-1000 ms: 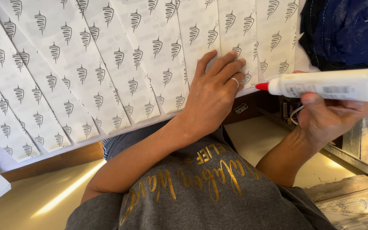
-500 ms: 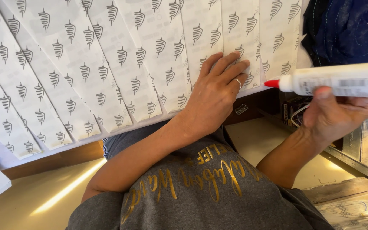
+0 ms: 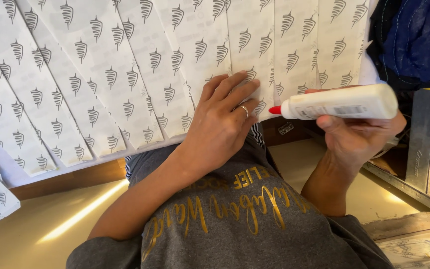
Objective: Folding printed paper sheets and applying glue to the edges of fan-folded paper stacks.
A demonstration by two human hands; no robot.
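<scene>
Since the earlier frame, I see the white plastic glue bottle with a red tip [image 3: 337, 103] lower, clamped in right hand [image 3: 359, 137], beside left hand [image 3: 222, 124], fingers together, flat on overlapping white printed paper strips [image 3: 125, 69]. Beyond the bottle lies dark blue cloth [image 3: 419, 40]; below, apparently, a tan floor [image 3: 51, 234].

Beneath you runs a wooden ledge [image 3: 70, 178], brown, along the lower edge of the sheets. Below it you see a glossy tan floor [image 3: 31, 234] with a bright streak of light. At the top right corner hangs dark blue cloth [image 3: 419, 40]. Down the right side stands a grey metal frame [image 3: 421, 144]. Your grey shirt [image 3: 245, 224] carries gold lettering.
</scene>
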